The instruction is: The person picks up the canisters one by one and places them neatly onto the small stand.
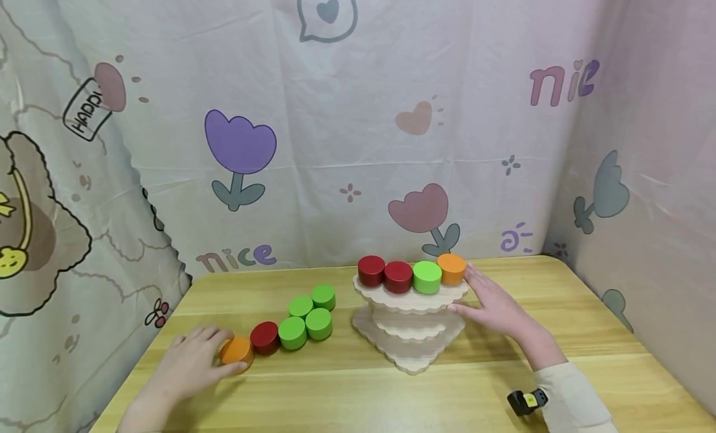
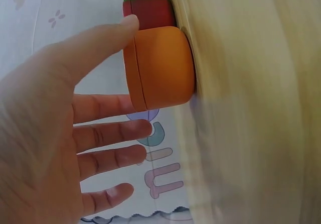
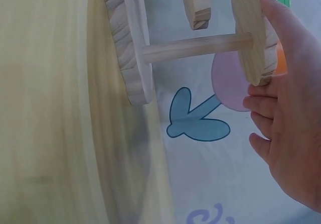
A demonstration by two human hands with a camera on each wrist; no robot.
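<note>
On the left of the table, my left hand (image 1: 187, 361) pinches an orange cylinder block (image 1: 237, 354) between thumb and index finger. In the left wrist view this block (image 2: 160, 68) rests on the tabletop, its other fingers extended past it. Beside it stands a red block (image 1: 265, 338), then several green blocks (image 1: 293, 332). My right hand (image 1: 498, 305) holds the right corner of a pale wooden tiered stand (image 1: 411, 327), thumb in front and fingers behind. Across the stand's top tier sit two red blocks (image 1: 398, 278), a green block (image 1: 427, 277) and an orange block (image 1: 452, 269).
The stand has scalloped edges, and dowels (image 3: 195, 48) join its tiers. Under everything lies a wood-grain table (image 1: 313, 396). A printed cloth (image 1: 335, 128) hangs behind it and at both sides. A small black device (image 1: 527, 402) is near the right sleeve (image 1: 576, 399).
</note>
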